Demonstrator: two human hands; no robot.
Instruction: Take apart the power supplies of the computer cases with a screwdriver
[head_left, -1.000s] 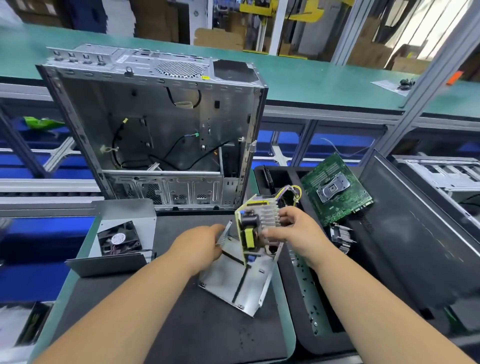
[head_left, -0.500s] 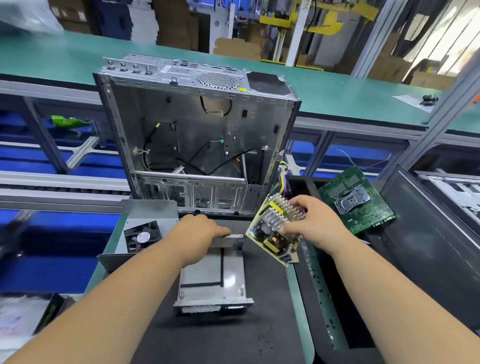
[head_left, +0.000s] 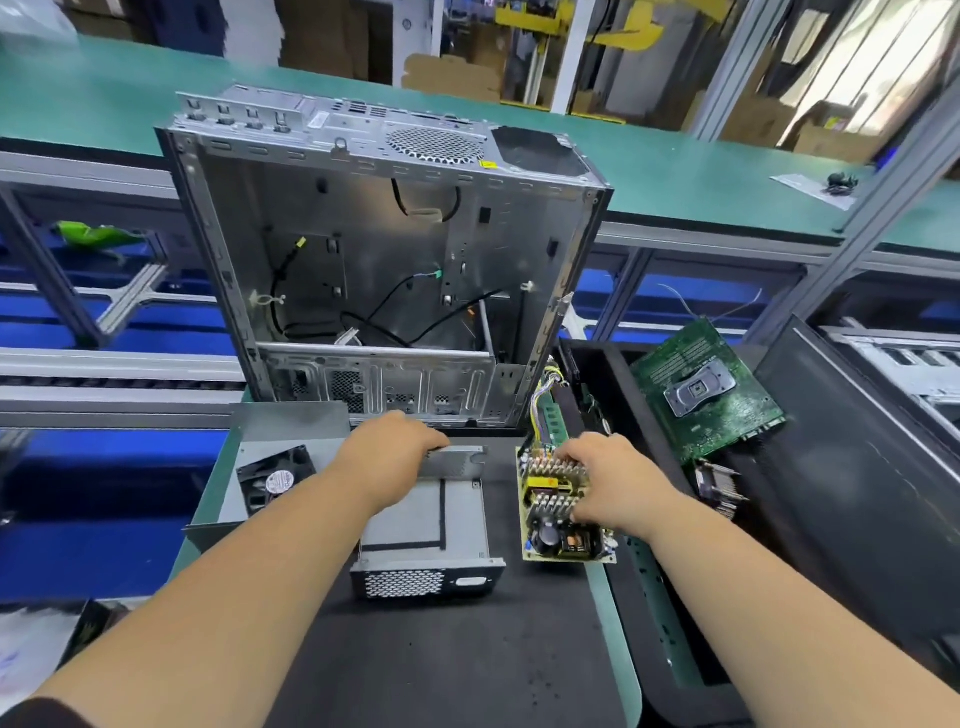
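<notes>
Yellow-edged circuit board lies under our right hand, fingers clamped on its heatsinks; our left hand grips the empty metal housing beside it.

Circuit board right of housing; fan cover left; case behind.

- power supply housing: grey metal shell, opened and emptied, lying flat on the black mat, vented end nearest.
- power supply circuit board: yellow-edged, heatsinks up, flat just right of it.
- computer case: open, upright behind.
</notes>
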